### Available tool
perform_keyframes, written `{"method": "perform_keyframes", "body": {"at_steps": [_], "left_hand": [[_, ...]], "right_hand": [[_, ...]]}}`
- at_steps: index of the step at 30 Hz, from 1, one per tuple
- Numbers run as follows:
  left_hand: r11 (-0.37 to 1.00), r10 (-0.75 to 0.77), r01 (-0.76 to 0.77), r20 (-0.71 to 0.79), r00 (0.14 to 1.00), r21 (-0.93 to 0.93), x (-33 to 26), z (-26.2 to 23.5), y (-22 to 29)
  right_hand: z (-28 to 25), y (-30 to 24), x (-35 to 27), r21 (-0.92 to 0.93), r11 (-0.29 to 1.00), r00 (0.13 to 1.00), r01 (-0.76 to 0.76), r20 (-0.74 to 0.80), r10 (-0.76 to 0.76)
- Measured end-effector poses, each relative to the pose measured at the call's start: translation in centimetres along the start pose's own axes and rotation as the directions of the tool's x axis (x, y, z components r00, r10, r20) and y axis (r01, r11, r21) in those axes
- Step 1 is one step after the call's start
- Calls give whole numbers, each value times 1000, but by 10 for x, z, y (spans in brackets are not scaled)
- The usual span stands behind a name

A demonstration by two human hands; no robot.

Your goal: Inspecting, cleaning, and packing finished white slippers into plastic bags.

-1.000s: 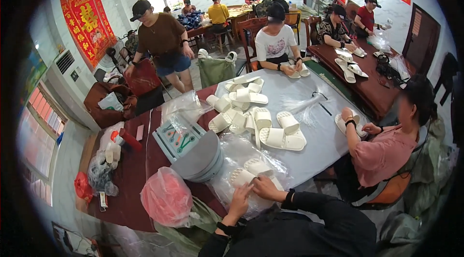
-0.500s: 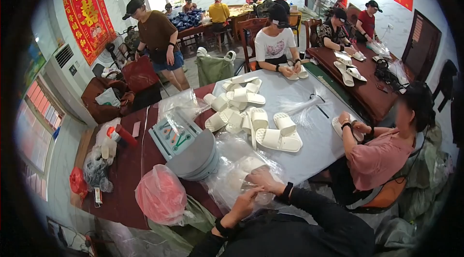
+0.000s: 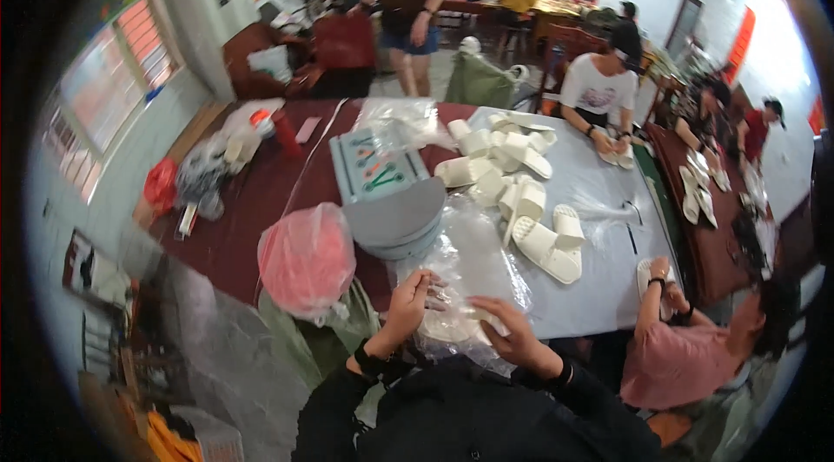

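Over the near edge of the table, both my hands work at a clear plastic bag [image 3: 447, 327] with a pale slipper shape blurred inside it. My left hand [image 3: 407, 306] is beside the bag's left side, fingers half curled and apart, with nothing plainly gripped. On the other side, my right hand [image 3: 514, 336] has its thumb and fingers around the pale slipper's end through the plastic. More flat clear bags [image 3: 478, 245] lie just beyond. A pile of white slippers [image 3: 512, 158] covers the table past them, and one pair of slippers [image 3: 552, 245] sits nearest to me.
Left of the bags stands a grey plastic stool stack [image 3: 391, 193], next to a pink bundle in plastic [image 3: 306, 258]. A red cylinder [image 3: 285, 134] and bagged items are at the far left. Co-workers sit on the right [image 3: 678, 358] and across [image 3: 599, 89]; another person stands behind.
My view has swung left and down, so the scene shifts right. My hands, close together before, are now apart on either side of the plastic, the left drawn off the right.
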State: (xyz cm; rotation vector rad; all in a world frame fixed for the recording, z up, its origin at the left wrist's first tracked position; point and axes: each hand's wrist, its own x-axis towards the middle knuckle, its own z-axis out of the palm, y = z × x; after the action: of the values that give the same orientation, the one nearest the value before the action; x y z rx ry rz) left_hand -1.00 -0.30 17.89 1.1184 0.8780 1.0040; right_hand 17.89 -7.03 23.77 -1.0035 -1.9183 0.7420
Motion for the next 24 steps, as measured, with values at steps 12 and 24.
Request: {"method": "perform_keyframes", "body": {"at_steps": [12, 24], "left_hand": [[852, 274, -444, 488, 829, 276, -33, -9, 7], [85, -300, 318, -280, 912, 944, -131, -239, -189]], "right_hand": [[38, 73, 5, -510, 739, 843, -440, 50, 536], [64, 39, 64, 476, 815, 937, -332, 268, 225]]}}
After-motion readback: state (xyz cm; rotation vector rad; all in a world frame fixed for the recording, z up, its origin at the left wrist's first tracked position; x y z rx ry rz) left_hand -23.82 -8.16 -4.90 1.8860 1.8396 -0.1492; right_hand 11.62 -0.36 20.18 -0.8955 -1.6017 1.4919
